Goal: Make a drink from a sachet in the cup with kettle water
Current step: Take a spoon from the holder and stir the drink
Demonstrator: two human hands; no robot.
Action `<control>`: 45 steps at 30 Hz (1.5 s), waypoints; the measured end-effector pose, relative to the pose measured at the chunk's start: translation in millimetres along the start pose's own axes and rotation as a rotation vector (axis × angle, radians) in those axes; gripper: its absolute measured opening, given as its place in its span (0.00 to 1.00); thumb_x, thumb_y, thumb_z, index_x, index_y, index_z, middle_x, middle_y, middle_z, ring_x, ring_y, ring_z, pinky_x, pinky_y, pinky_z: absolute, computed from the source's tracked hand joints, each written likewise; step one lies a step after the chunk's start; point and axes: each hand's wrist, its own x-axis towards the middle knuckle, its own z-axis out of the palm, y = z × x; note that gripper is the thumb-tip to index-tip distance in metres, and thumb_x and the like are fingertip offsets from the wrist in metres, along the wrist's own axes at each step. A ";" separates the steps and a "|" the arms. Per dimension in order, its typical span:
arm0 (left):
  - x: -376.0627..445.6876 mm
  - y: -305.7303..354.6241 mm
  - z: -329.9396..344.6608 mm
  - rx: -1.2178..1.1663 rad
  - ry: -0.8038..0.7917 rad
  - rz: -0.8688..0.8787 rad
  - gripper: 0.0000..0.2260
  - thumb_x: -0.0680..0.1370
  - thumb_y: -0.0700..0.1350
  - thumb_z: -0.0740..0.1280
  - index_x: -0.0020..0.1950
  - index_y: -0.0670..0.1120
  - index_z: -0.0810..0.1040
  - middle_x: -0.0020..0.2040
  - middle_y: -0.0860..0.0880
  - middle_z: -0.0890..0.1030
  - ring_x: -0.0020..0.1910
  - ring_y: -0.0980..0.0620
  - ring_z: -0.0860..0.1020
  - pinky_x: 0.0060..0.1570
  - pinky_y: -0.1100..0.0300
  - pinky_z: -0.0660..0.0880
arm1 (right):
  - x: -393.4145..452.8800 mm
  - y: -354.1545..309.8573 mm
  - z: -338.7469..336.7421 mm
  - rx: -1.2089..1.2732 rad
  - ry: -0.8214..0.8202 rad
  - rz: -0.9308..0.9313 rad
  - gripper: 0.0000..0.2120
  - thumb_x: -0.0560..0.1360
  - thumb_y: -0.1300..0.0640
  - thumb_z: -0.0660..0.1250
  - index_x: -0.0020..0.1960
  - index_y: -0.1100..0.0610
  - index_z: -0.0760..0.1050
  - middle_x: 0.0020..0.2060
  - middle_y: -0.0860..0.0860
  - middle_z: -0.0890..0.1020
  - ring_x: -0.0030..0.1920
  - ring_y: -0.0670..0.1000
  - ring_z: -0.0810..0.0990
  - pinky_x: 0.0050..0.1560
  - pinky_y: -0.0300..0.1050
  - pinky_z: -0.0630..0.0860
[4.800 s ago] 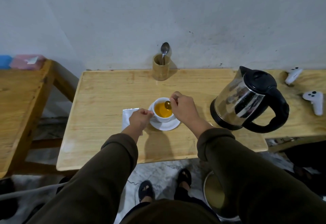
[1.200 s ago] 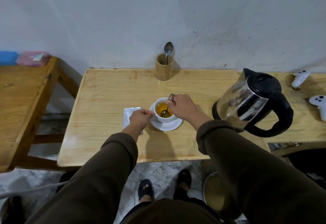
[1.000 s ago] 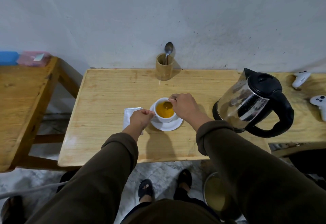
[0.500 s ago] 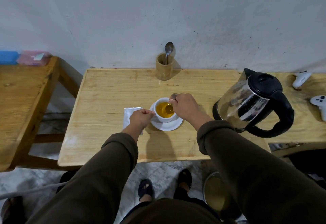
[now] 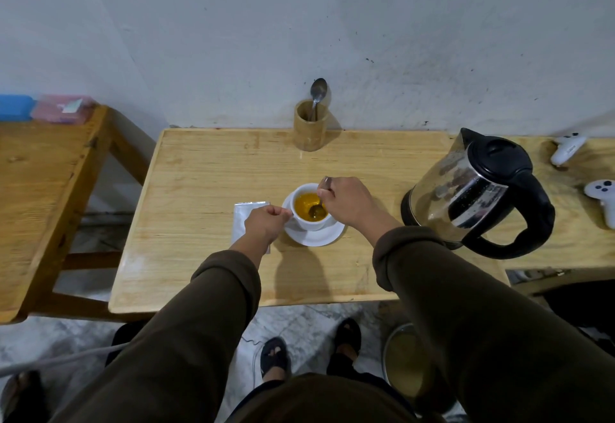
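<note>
While stirring: right hand (image 5: 346,204) pinching spoon (image 5: 318,208), handle slanting up-right from cup (image 5: 311,211) | bowl sunk in orange drink | left hand (image 5: 266,223) closed at cup's left side | kettle (image 5: 472,189) right of cup

A plain room with a wooden table (image 5: 206,189) against a pale wall (image 5: 299,23).
The wall is scuffed and speckled. Left of the table stands a second wooden table (image 5: 43,183); beneath it the floor (image 5: 299,326) looks like grey marbled stone, perhaps tile.
</note>
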 end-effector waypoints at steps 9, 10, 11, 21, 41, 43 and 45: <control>0.0 -1.8 0.6 -0.011 0.009 0.017 0.09 0.76 0.48 0.68 0.51 0.45 0.81 0.53 0.46 0.81 0.52 0.50 0.75 0.58 0.57 0.72 | -2.3 -3.2 4.9 0.068 0.034 0.017 0.14 0.80 0.52 0.58 0.58 0.51 0.80 0.56 0.52 0.83 0.56 0.55 0.79 0.55 0.49 0.77; 0.2 -2.1 0.5 -0.010 0.008 0.017 0.09 0.76 0.49 0.68 0.52 0.45 0.81 0.51 0.47 0.80 0.52 0.50 0.75 0.57 0.58 0.71 | -3.0 -3.0 6.0 0.067 0.022 0.004 0.14 0.79 0.52 0.58 0.58 0.51 0.79 0.56 0.52 0.83 0.56 0.55 0.79 0.54 0.48 0.76; 0.1 -2.0 0.7 -0.004 0.008 0.018 0.10 0.76 0.49 0.68 0.53 0.45 0.81 0.50 0.48 0.80 0.51 0.50 0.75 0.55 0.59 0.71 | -3.3 -2.4 6.9 0.068 0.007 -0.006 0.14 0.79 0.51 0.59 0.59 0.51 0.79 0.56 0.52 0.84 0.55 0.55 0.79 0.53 0.48 0.76; -2.5 -0.7 0.7 0.005 -0.002 0.025 0.06 0.76 0.50 0.67 0.47 0.48 0.78 0.48 0.48 0.78 0.49 0.50 0.74 0.40 0.60 0.71 | -3.8 2.5 0.2 0.026 0.041 0.028 0.13 0.80 0.53 0.56 0.53 0.57 0.78 0.49 0.56 0.82 0.50 0.57 0.79 0.46 0.48 0.74; -8.5 -1.5 4.0 0.140 0.014 0.099 0.10 0.79 0.52 0.62 0.50 0.46 0.78 0.46 0.45 0.79 0.47 0.45 0.75 0.45 0.58 0.70 | -28.6 -0.6 0.4 0.376 -0.019 -0.016 0.04 0.73 0.60 0.69 0.46 0.57 0.81 0.46 0.54 0.85 0.49 0.51 0.82 0.49 0.42 0.77; -9.4 -0.4 5.4 0.201 0.020 0.124 0.14 0.80 0.51 0.60 0.56 0.43 0.78 0.52 0.42 0.81 0.51 0.43 0.77 0.51 0.55 0.72 | -34.4 1.3 -1.6 0.428 -0.068 0.022 0.05 0.70 0.61 0.72 0.46 0.58 0.83 0.46 0.55 0.86 0.50 0.51 0.83 0.54 0.45 0.78; -9.4 0.3 6.7 0.261 0.026 0.145 0.16 0.80 0.51 0.58 0.59 0.43 0.78 0.56 0.41 0.81 0.56 0.42 0.78 0.56 0.54 0.72 | -40.2 4.3 -3.2 0.459 -0.091 0.066 0.06 0.69 0.62 0.74 0.46 0.59 0.83 0.45 0.55 0.86 0.49 0.51 0.83 0.55 0.44 0.77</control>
